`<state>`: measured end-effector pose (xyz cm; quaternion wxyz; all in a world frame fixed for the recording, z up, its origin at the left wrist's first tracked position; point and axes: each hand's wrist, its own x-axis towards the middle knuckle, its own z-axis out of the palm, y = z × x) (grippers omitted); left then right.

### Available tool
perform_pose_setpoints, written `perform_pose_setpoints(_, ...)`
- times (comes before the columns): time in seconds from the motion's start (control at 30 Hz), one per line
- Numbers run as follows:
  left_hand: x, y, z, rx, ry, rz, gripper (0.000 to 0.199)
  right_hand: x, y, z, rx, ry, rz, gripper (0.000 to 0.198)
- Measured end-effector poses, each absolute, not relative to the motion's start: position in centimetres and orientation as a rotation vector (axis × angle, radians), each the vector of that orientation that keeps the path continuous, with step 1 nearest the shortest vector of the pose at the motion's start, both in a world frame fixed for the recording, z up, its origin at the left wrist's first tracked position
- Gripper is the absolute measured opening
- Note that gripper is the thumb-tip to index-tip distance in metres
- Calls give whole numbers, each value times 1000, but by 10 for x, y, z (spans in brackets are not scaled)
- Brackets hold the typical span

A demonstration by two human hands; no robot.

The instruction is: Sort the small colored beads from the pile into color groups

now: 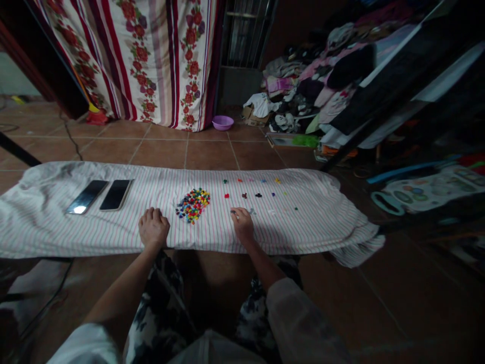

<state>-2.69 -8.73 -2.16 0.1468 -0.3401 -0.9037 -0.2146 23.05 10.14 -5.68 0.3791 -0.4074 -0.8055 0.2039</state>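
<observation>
Coloured pieces lie heaped on the striped cloth between our two hands, red, yellow, green, blue and black all mixed together. From our left hand the heap sits to the right and slightly farther off; from our right hand it sits to the left, also slightly farther off. Neither hand touches it.

Our left hand rests back-up on the cloth near the front edge, its fingers loosely bent and close together. We see nothing held in it, but its palm is hidden, so we cannot tell what is under it. Our right hand has its fingers drawn in, nearly closed, with a small greyish speck showing at the tips; we cannot tell whether it is gripped.

Just beside the right hand lies a little grey cluster, and to the right of that we find a white cluster and a dark green piece. Farther from us, the middle row runs from a red cluster through brown, black and purple to yellow-green. In the farthest row, we have a green cluster at the left end, then orange, pink, blue and yellow.

Well to the left, beyond our left hand, two phones lie side by side.
</observation>
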Motion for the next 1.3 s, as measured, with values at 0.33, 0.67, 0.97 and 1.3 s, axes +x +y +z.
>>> perform_pose_setpoints(0.33, -29, -87, -25, -980, -2610, -640, 39, 230, 101, -55, -1092, -2028, 585, 30)
perform_pose_setpoints(0.67, -29, -87, -24, -989, -2592, -638, 37, 228, 98, -46, -1026, -1944, 561, 31)
perform_pose_setpoints(0.97, -26, -87, -21, -986, -2614, -636, 38, 169, 77, -23, -813, -2272, 582, 29)
perform_pose_setpoints(1.3, -26, -86, -19, -987, -2628, -629, 40, 104, 71, -13, -710, -2527, 568, 25)
